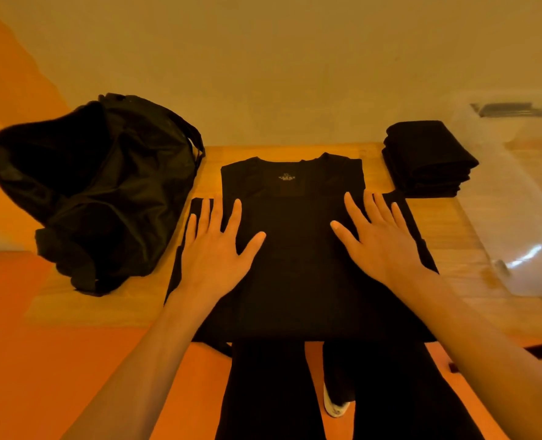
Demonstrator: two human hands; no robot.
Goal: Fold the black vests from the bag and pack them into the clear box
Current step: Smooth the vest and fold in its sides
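The person's left hand and right hand are lying flat, fingers spread, on the black vest, each grip released and pressing the cloth onto the table. Left of the vest the black bag is slumping open. Beyond the vest's right shoulder a stack of folded vests is sitting, with the clear box farther right.

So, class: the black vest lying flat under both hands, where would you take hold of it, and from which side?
Take the vest by its side edges just below the armholes, probably, left hand from the left, right hand from the right: it lies flat, neckline away, both edges free.
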